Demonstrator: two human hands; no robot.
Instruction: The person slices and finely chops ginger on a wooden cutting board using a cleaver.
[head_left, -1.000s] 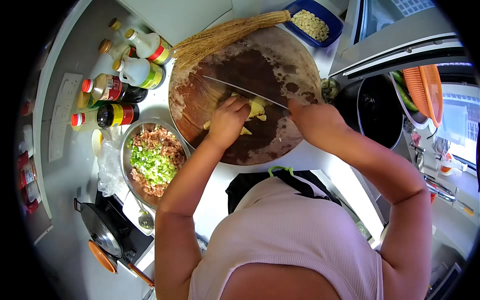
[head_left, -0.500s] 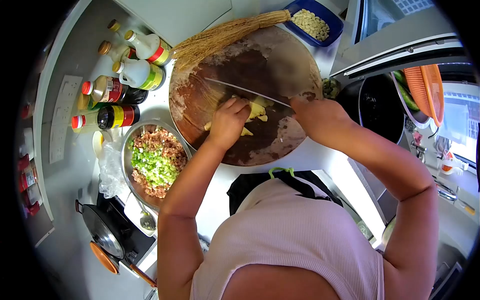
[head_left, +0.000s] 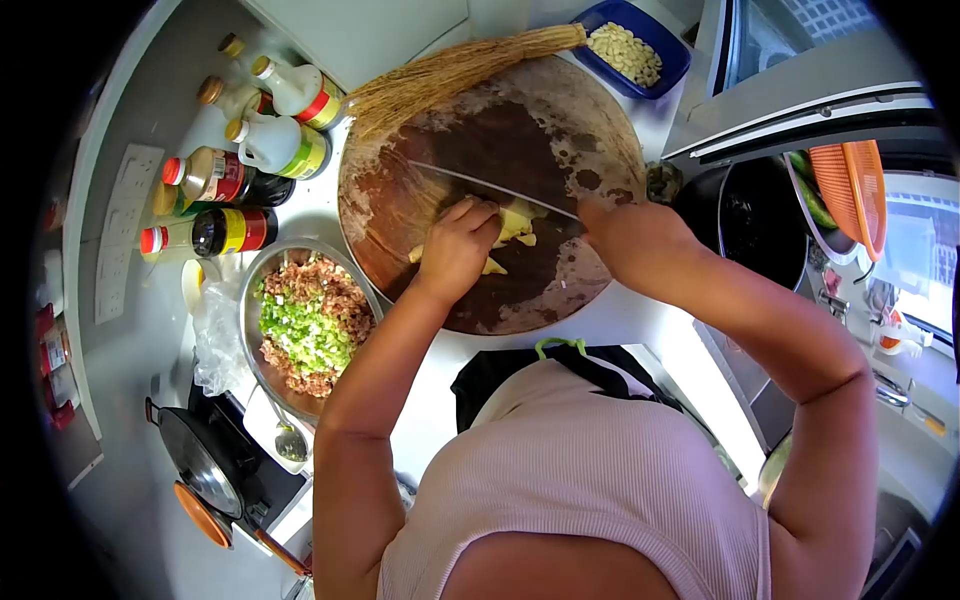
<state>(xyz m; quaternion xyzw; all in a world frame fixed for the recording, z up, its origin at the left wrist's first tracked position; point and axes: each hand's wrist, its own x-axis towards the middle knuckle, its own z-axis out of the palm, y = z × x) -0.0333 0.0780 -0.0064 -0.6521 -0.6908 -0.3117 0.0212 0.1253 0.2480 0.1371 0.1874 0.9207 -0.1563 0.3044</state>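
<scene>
My right hand (head_left: 640, 240) is wrapped round the handle of a kitchen knife (head_left: 490, 187), whose blade is seen nearly edge-on, slanting up to the left across the board. Fingers curled, my left hand (head_left: 460, 245) presses on pale yellow ginger (head_left: 517, 220) just on the near side of the blade. Some of the ginger is hidden beneath these fingers. Cut yellow pieces lie around them on the round wooden chopping board (head_left: 540, 290), which is dark and worn in patches.
A metal bowl (head_left: 250, 352) of minced meat and chopped green onion stands left of the board. Several sauce bottles (head_left: 235, 232) are behind it. A straw brush (head_left: 450, 72) lies along the board's far edge, beside a blue dish (head_left: 680, 70) of pale beans. Right is a black wok (head_left: 765, 225).
The knife and both hands have barely shifted. A dark blurred patch over the board's upper right is gone. The whole view has moved very slightly.
</scene>
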